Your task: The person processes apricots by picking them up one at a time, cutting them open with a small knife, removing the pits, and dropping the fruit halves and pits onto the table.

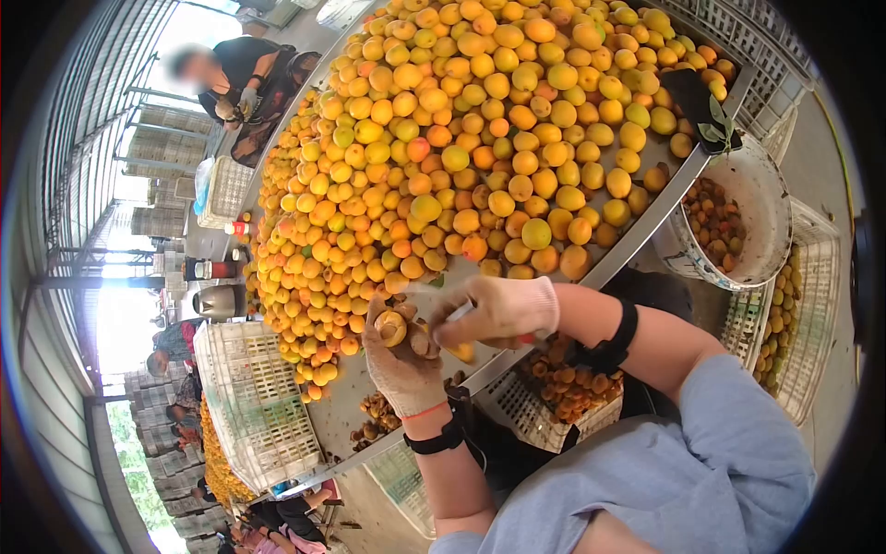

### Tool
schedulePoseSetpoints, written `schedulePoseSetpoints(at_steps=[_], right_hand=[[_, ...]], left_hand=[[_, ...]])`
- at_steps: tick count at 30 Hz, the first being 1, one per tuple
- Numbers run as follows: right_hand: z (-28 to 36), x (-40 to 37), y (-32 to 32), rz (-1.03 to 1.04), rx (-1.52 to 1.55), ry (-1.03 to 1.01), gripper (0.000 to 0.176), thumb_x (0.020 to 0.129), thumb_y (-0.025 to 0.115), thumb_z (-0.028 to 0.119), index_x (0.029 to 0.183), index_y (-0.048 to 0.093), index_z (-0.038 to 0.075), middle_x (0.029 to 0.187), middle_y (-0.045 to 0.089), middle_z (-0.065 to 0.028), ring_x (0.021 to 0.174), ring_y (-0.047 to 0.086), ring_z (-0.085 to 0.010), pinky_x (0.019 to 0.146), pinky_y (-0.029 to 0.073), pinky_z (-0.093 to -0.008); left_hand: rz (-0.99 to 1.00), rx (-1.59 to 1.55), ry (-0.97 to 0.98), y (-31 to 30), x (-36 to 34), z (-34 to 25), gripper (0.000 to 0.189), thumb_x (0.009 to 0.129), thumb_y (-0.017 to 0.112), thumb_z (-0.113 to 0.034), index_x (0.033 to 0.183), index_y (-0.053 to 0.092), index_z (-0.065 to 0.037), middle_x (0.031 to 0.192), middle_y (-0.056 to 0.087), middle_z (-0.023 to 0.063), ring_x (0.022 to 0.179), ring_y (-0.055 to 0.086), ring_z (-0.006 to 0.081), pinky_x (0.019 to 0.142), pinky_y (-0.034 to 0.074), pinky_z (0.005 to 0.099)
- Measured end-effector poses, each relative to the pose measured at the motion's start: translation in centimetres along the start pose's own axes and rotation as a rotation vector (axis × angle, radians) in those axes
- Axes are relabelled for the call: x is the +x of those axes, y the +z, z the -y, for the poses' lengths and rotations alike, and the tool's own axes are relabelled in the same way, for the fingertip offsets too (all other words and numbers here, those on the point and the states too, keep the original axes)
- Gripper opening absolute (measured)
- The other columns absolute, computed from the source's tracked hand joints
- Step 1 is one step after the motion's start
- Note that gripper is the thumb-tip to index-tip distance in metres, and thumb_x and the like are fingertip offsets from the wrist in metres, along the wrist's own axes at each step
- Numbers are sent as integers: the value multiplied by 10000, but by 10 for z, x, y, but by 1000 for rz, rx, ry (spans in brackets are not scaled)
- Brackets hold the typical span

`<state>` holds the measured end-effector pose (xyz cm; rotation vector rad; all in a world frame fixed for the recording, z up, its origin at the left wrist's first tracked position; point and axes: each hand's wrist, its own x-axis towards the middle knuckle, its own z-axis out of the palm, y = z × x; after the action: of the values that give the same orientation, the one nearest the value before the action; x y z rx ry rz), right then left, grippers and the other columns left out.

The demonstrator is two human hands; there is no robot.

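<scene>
Both my hands wear pale, stained gloves and meet over the metal table's front edge. My left hand (pixel 399 358) is wrapped round an opened apricot (pixel 390 327), its cut inside facing up, with a brown pit or half (pixel 422 343) beside it. Close on its right, my right hand (pixel 489 312) has its fingers curled and smeared by motion; a bit of orange fruit (pixel 461 352) shows beneath them, and what they grip is hard to make out. A large heap of orange and yellow apricots (pixel 443 157) lies just beyond both hands.
A white bucket (pixel 780 217) of darker fruit stands right of the metal table (pixel 614 263). Crates hold fruit below the edge. A white plastic crate (pixel 249 397) sits at the left. A black object (pixel 692 102) with leaves lies at the table corner. A gloved co-worker (pixel 249 78) is across the heap.
</scene>
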<state>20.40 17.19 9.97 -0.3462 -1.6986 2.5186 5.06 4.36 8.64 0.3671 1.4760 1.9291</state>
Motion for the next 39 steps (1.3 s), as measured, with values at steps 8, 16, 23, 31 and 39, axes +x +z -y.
schedulePoseSetpoints(at_steps=[8,16,23,31,39], right_hand=[[-5,7,-7,-434,308,-341,167,858,592,104,982,622,-3,676,564,-44,530,508,-84,449,401,-225],[-3,22,9,-673,796,-507,193,883,486,16,1040,599,4,655,503,-32,421,378,-70,358,308,-216],[-13,38,13,-462,430,-625,217,882,457,-42,1035,603,5,641,476,-10,444,368,-44,403,304,-206],[-38,68,-13,-78,1225,-320,143,878,476,80,1014,521,78,618,407,9,429,278,-77,362,196,-240],[-4,49,-20,-684,696,-319,222,868,486,33,1079,550,14,617,450,10,417,338,-65,385,293,-216]], left_hand=[[124,8,-305,13,-15,10,699,854,420,-709,1195,534,-110,677,565,23,419,382,82,373,272,212],[185,136,-494,30,-28,27,623,884,375,-691,1020,517,-101,596,505,32,375,335,85,350,217,214],[-105,324,-571,42,-29,21,589,916,351,-653,958,522,-91,552,484,39,334,310,106,335,203,224],[318,37,-567,16,-22,19,591,944,310,-613,865,549,-79,471,402,6,322,242,94,327,188,229],[-28,39,-372,-3,25,28,205,913,588,-140,1101,541,-75,773,533,39,445,366,93,372,342,238]])
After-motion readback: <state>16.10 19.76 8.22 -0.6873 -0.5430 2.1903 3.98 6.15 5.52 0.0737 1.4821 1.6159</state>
